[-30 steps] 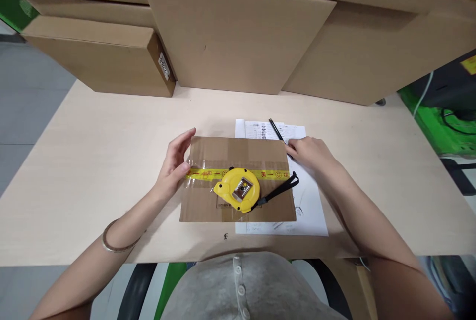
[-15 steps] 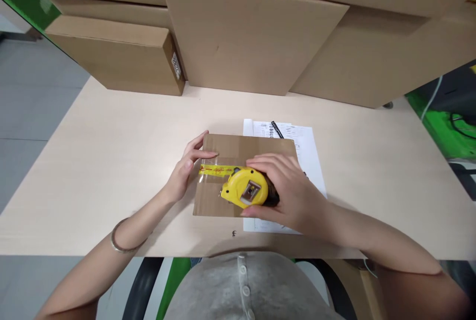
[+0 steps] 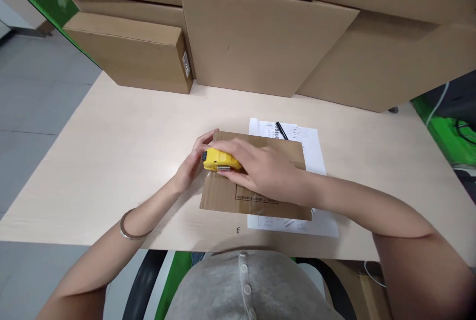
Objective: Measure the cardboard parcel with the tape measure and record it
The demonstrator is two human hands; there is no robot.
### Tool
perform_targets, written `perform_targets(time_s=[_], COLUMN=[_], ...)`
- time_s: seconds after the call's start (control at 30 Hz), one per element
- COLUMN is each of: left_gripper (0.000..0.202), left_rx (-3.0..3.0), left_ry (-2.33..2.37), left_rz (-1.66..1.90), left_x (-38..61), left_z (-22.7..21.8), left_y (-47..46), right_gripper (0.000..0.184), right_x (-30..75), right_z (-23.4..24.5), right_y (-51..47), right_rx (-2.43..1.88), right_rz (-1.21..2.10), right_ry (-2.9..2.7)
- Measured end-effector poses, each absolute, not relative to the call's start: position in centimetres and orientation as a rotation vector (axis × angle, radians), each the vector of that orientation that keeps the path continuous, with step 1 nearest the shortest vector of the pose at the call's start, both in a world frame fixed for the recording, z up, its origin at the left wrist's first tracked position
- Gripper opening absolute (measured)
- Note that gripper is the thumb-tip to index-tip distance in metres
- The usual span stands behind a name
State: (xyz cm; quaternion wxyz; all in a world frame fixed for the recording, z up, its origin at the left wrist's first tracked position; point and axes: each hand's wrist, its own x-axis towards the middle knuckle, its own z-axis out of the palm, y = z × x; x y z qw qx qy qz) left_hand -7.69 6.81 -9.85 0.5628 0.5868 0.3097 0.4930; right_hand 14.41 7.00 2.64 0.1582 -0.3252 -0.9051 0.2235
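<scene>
A flat brown cardboard parcel lies on the light wooden table. My right hand is wrapped round a yellow tape measure and holds it at the parcel's left edge. My left hand rests against that same left edge, fingers curled beside the tape measure's front end. Most of the parcel's yellow tape strip is hidden under my right hand.
A printed white sheet lies under the parcel, with a black pen on its far end. Large cardboard boxes are stacked along the back of the table, a smaller one at the left.
My right hand left the parcel's right corner, took hold of the tape measure on top and carried it left to the parcel's left edge. My left hand stayed at that edge.
</scene>
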Motion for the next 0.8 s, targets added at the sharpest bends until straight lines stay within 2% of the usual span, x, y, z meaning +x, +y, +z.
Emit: perform_targets(time_s=[0.07,0.13,0.23,0.43,0.63,0.8], left_gripper=[0.033,0.026,0.028,0.027,0.026,0.026], left_rx=[1.510,1.587,1.602,1.581,1.598,1.594], left_ry=[0.728,0.728,0.727,0.719,0.770,0.790], left_rz=[1.155,1.136,1.122,1.134,1.160,1.159], left_x=[-8.1,-8.3,-8.3,-8.2,-8.4,-8.4], left_z=[-10.0,-9.9,-9.6,-9.5,-9.7,-9.8], left_y=[7.0,7.2,7.3,7.2,7.4,7.4], right_gripper=[0.043,0.043,0.046,0.034,0.036,0.034], right_x=[15.7,18.1,23.5,33.1,33.2,32.5], right_z=[2.5,2.6,3.0,2.4,0.7,2.3], right_y=[6.8,6.6,5.7,2.4,1.4,1.7], right_rx=[-0.926,-1.005,-1.254,-1.601,-1.571,-1.543], right_rz=[0.717,0.793,0.860,0.787,0.823,0.783], right_ry=[-2.513,-2.429,-2.282,-2.017,-1.944,-2.017])
